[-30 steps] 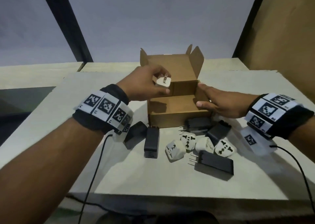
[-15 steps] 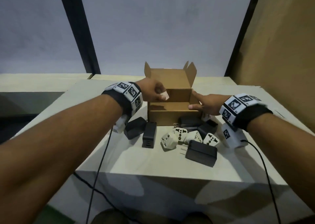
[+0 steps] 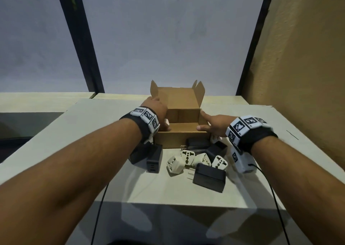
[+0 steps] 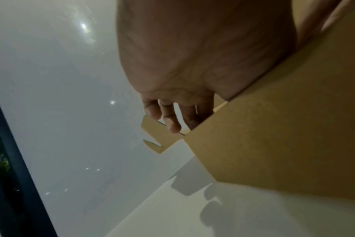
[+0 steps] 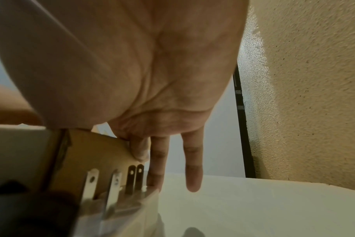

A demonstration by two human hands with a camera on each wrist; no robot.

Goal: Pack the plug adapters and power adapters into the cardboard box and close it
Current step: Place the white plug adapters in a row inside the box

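The open cardboard box (image 3: 182,135) stands mid-table with its lid up. My left hand (image 3: 158,112) reaches over the left wall, and a pale sliver of a white plug adapter (image 3: 166,122) shows at its thumb inside. In the left wrist view the fingers (image 4: 170,118) hang loosely by the lid's side tab, while the box wall (image 4: 284,120) hides the thumb. My right hand (image 3: 214,126) rests on the box's right front corner with fingers (image 5: 192,168) straight down the outside. Several white plug adapters (image 3: 175,164) and black power adapters (image 3: 209,176) lie in front of the box.
Two more black adapters (image 3: 154,159) lie left of the pile, under my left wrist. The table (image 3: 93,151) ends near me, just past the pile. A textured ochre wall (image 3: 298,76) stands at the right and a window with a dark post (image 3: 80,39) behind. Cables hang from both wrists.
My left hand has carried the white adapter from above the opening down to the box's left wall. The right hand stays on the box's right side. The head view has pulled back.
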